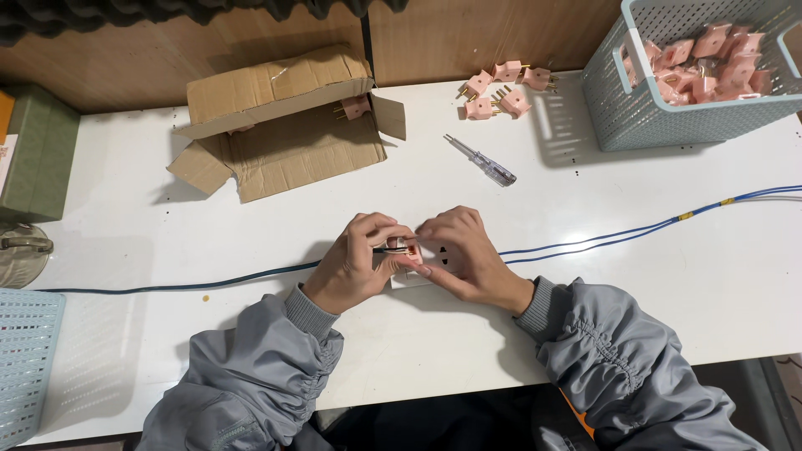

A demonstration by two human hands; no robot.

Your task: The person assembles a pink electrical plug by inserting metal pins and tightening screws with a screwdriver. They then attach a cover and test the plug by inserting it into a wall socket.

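My left hand (pixel 355 263) and my right hand (pixel 464 255) meet at the middle of the white table (pixel 585 284). Between their fingertips sits a small pink plug part (pixel 409 250) over a white socket block (pixel 413 276). The left fingers pinch the thin dark wire ends (pixel 386 249) of a blue cable (pixel 209 284) against the part. The right hand holds the part and covers most of the block. Both arms wear grey jacket sleeves.
A clear-handled tester screwdriver (pixel 483 161) lies beyond the hands. Several pink plugs (pixel 501 88) lie at the back edge. A pale blue basket (pixel 635 117) of pink plugs stands back right. An open cardboard box (pixel 284 125) sits back left, another basket (pixel 25 359) front left.
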